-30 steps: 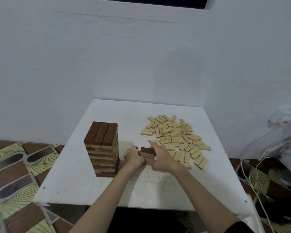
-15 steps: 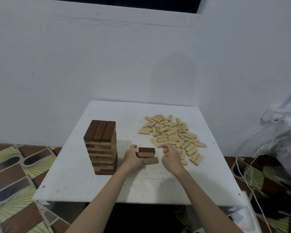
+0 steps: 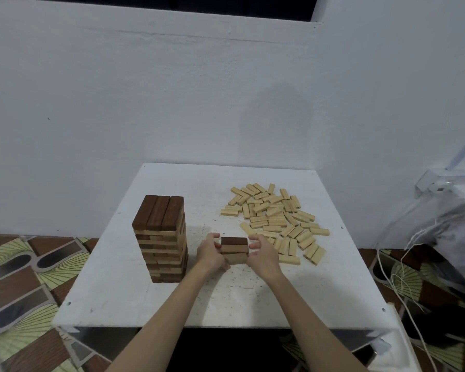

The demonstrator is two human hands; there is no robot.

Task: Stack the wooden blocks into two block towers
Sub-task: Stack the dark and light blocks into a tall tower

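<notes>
A tall tower [image 3: 160, 237] of dark and light wooden blocks stands on the left half of the white table [image 3: 118, 296], topped by three dark blocks. Right of it, three brown blocks [image 3: 234, 249] lie side by side in a small row. My left hand [image 3: 210, 255] presses against the row's left ends and my right hand [image 3: 262, 255] against its right ends, so the row sits squeezed between both hands. A pile of several pale loose blocks [image 3: 275, 221] is scattered flat behind and right of my right hand.
The table's back edge meets a white wall. Patterned floor tiles [image 3: 24, 285] lie to the left. Cables [image 3: 397, 280] and a grey bag [image 3: 459, 237] sit off the table's right side. Bare tabletop stretches in front of my hands.
My right hand, lifted off to the right half a second ago, has come back against the brown blocks. The skewed front block now lies lined up with the other two.
</notes>
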